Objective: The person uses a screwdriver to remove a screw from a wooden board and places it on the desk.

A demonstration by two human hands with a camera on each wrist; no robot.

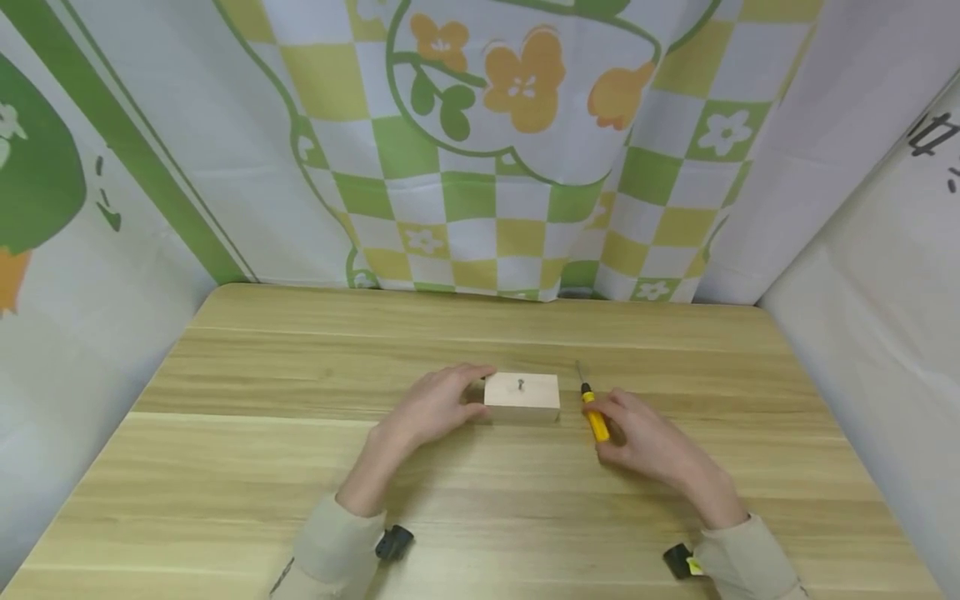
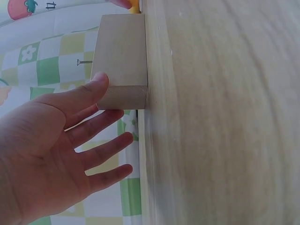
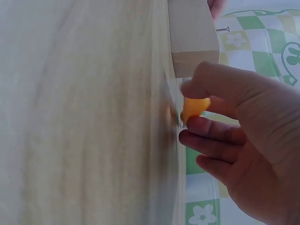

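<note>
A pale wooden block (image 1: 521, 412) lies on the table with a screw (image 1: 521, 384) standing up from its top face. My left hand (image 1: 431, 410) holds the block's left end between thumb and index finger. In the left wrist view the thumb (image 2: 96, 83) rests at the block's edge, and the other fingers spread apart below it. To the right of the block, my right hand (image 1: 648, 437) grips a screwdriver (image 1: 597, 423) by its yellow handle. Its thin shaft points toward the back of the table. In the right wrist view the fingers hide much of the handle (image 3: 194, 107).
The wood-grain table (image 1: 247, 467) reaches back to a hanging curtain (image 1: 465, 192) with green and yellow checks and flowers. White printed cloth (image 1: 885, 275) closes off the right side, and similar cloth (image 1: 112, 308) the left. Dark wrist cameras sit by both cuffs.
</note>
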